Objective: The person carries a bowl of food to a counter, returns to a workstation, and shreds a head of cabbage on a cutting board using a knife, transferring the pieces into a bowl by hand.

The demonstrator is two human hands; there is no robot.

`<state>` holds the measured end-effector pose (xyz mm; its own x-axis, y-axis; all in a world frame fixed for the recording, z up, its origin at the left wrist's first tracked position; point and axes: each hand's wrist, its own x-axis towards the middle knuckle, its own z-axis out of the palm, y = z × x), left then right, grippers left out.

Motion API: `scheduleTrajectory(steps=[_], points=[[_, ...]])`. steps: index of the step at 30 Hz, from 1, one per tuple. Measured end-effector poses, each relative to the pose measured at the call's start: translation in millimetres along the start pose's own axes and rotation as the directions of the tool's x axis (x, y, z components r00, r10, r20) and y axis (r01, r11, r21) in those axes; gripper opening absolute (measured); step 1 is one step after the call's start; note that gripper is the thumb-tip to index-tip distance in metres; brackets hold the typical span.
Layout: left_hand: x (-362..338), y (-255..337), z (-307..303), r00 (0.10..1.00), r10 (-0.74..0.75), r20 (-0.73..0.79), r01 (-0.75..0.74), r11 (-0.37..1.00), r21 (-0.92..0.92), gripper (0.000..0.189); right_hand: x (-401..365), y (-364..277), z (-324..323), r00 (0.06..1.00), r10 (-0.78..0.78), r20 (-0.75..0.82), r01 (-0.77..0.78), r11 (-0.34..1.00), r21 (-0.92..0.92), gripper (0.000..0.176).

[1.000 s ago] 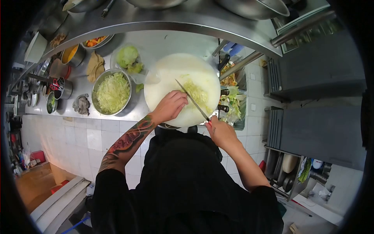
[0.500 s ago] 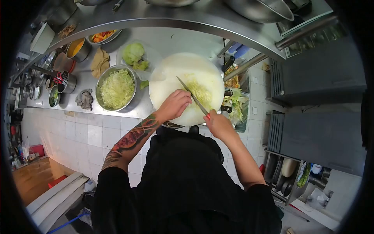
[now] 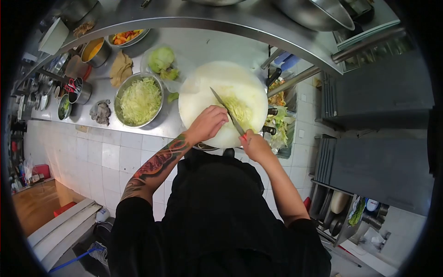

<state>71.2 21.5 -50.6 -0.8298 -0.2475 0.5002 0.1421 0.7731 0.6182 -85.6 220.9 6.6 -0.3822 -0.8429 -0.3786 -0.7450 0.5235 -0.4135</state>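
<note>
My right hand [image 3: 256, 146] is wrapped round the red handle of a kitchen knife [image 3: 234, 121]. The blade slants up and left across a round white cutting board [image 3: 196, 87]. Pale green shredded cabbage [image 3: 241, 110] lies in a small pile on the blade's right side. Close against the left side of the blade, my left hand [image 3: 210, 123] presses down on the board with its fingers curled. Whatever is under those fingers is hidden. Left of the board stands a metal bowl [image 3: 156, 116] heaped with the same shreds, and a partly cut green head [image 3: 161, 58] sits behind it in clear plastic.
A tan cloth [image 3: 121, 68] and a grey rag [image 3: 100, 112] lie on the steel counter. Black knife handles [image 3: 269, 130] jut out at the board's right edge, beside a bin of leafy scraps [image 3: 282, 127]. A steel shelf [image 3: 194, 23] spans the far side overhead.
The view has shifted slightly. Both hands and the knife stay in nearly the same place on the board, with the blade at much the same slant.
</note>
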Motion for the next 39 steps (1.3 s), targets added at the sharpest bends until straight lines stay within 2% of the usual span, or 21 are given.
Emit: scheduleTrajectory(steps=[3,6,8,10,13,15,18,20,23,25,28,30,33,37,39], points=[[-1.1,-1.3,2.1,1.0,0.0,0.01,0.0,1.0,-0.005,0.011,-29.9,-16.8,-42.7,0.999,0.032,0.037,-0.03,0.998,-0.047,0.036],[-2.4,-1.7,4.3,1.0,-0.009,0.005,0.009,1.0,-0.007,0.013,-5.2,3.0,9.1,1.0,0.028,0.007,-0.028,0.999,-0.018,0.037],[-1.2,1.8,-4.7,1.0,-0.003,0.002,0.003,1.0,-0.005,0.014,5.1,-1.9,4.3,0.999,0.034,0.028,-0.034,0.999,0.008,0.036],[1.3,14.1,-16.2,0.998,0.031,0.045,-0.037,0.988,0.152,0.017,-5.9,-8.6,-20.3,1.0,0.011,-0.012,-0.012,0.999,-0.05,0.036],[-6.2,3.7,-12.4,0.997,0.027,0.073,-0.033,0.995,0.092,0.02,-38.5,-17.4,-48.7,1.0,0.021,0.018,-0.019,0.997,-0.073,0.036],[-7.9,0.7,-10.7,0.998,0.013,0.069,-0.019,0.997,0.079,0.02,-45.5,-17.3,-45.9,0.999,0.009,0.035,-0.006,0.998,-0.07,0.036],[-7.3,-2.1,-8.4,0.999,-0.003,0.054,0.0,0.998,0.063,0.021,-27.5,-6.4,-16.9,0.998,0.053,0.02,-0.051,0.995,-0.09,0.035],[-6.7,-1.3,-5.4,0.999,-0.008,0.043,0.006,0.998,0.058,0.021,7.4,10.5,13.5,1.0,-0.02,0.024,0.021,1.0,-0.02,0.035],[-7.6,-2.2,-6.8,0.999,-0.022,0.047,0.02,0.999,0.042,0.02,-19.7,-15.9,-30.8,0.999,0.017,0.039,-0.013,0.995,-0.104,0.036],[-7.5,-1.2,-3.3,1.0,-0.031,0.001,0.031,0.999,0.037,0.018,-34.8,-17.5,-36.5,0.999,0.027,0.037,-0.023,0.996,-0.087,0.036],[-8.0,-0.9,-1.8,1.0,-0.012,-0.027,0.014,0.998,0.054,0.016,-11.9,-1.3,2.3,0.999,0.024,0.033,-0.023,0.999,-0.045,0.036],[-5.7,-0.3,-3.6,0.999,-0.022,-0.028,0.024,0.998,0.052,0.015,-1.4,-10.8,-2.8,1.0,-0.012,0.02,0.012,1.0,-0.029,0.036],[-7.8,0.4,-3.2,0.999,-0.027,-0.017,0.028,0.999,0.045,0.014,-29.4,-24.7,-41.7,0.998,0.03,0.053,-0.026,0.997,-0.074,0.034],[-8.5,1.0,-1.7,0.999,-0.023,-0.036,0.025,0.998,0.054,0.014,-2.0,-2.7,14.4,0.999,0.009,0.048,-0.007,0.999,-0.047,0.037],[-7.2,2.3,-5.1,0.999,-0.029,-0.037,0.031,0.998,0.057,0.013,-4.1,-11.6,-8.4,0.999,-0.012,0.051,0.015,0.998,-0.058,0.037]])
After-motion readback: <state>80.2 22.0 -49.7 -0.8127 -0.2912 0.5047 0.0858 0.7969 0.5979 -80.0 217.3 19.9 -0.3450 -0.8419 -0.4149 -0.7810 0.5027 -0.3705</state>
